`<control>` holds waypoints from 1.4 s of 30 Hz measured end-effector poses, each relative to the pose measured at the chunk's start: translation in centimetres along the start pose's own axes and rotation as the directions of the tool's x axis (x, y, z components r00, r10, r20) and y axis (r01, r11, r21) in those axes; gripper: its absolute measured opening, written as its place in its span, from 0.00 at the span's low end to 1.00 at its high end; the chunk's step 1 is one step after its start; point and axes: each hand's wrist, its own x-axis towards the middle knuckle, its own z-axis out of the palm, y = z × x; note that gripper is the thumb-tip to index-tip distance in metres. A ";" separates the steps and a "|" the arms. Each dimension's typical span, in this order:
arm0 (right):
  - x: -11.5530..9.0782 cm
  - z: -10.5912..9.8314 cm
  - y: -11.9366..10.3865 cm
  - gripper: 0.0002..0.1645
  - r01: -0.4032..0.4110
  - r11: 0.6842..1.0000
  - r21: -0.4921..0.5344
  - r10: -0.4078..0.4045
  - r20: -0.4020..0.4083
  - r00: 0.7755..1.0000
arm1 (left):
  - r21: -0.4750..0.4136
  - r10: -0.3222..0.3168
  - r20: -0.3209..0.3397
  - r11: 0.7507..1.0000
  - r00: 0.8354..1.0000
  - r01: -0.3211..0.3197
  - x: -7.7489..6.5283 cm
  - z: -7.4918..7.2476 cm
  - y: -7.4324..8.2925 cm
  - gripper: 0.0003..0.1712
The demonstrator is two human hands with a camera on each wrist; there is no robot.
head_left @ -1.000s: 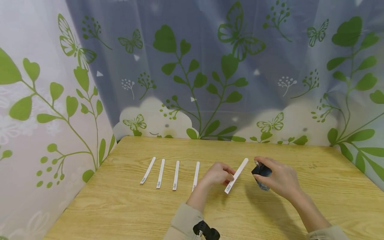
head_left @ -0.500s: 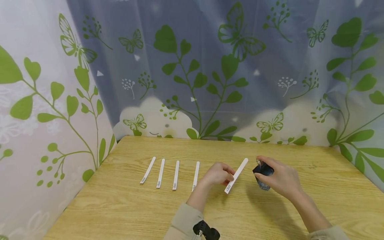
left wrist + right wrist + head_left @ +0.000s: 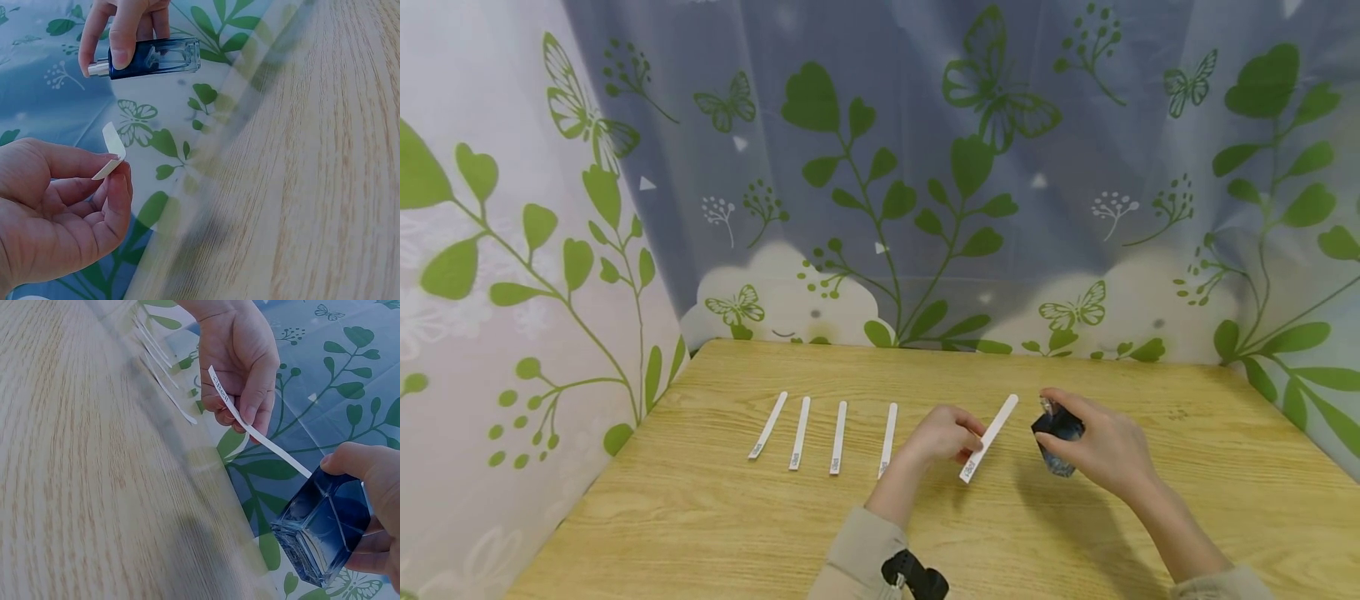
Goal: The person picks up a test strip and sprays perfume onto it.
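Observation:
My left hand (image 3: pixel 943 437) pinches a white paper scent strip (image 3: pixel 996 429) near its printed end, between thumb and fingers. The strip is tilted, with its rounded end pointing away and to the right; in the left wrist view the strip (image 3: pixel 114 147) looks bent. My right hand (image 3: pixel 1108 437) grips a dark blue glass perfume bottle (image 3: pixel 1060 454) above the table. Its index finger is at the silver spray nozzle (image 3: pixel 98 68), and the thumb lies on the bottle's side. The head view shows a small gap between bottle and strip.
Several more white paper strips (image 3: pixel 840 437) lie in a spaced row on the wooden table (image 3: pixel 700 517), left of my hands. The left forearm partly covers the nearest one. Behind the table hangs a patterned curtain (image 3: pixel 917 167), and another covers the left side.
The right hand and the perfume bottle have shifted very slightly to the right since a second ago. The left hand holds the scent strip in about the same place.

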 end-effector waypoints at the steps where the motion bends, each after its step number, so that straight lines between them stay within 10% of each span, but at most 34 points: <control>1: 0.0 0.0 0.0 0.33 0.000 1.000 0.002 0.000 -0.002 1.000 | 0.000 0.000 0.002 1.000 1.000 0.000 0.0 0.0 0.0 0.08; 42: -0.1 0.0 -0.4 0.32 0.050 0.999 -0.023 -0.050 -0.021 0.999 | -0.003 -0.003 0.001 1.000 1.000 0.003 0.0 0.0 0.0 0.07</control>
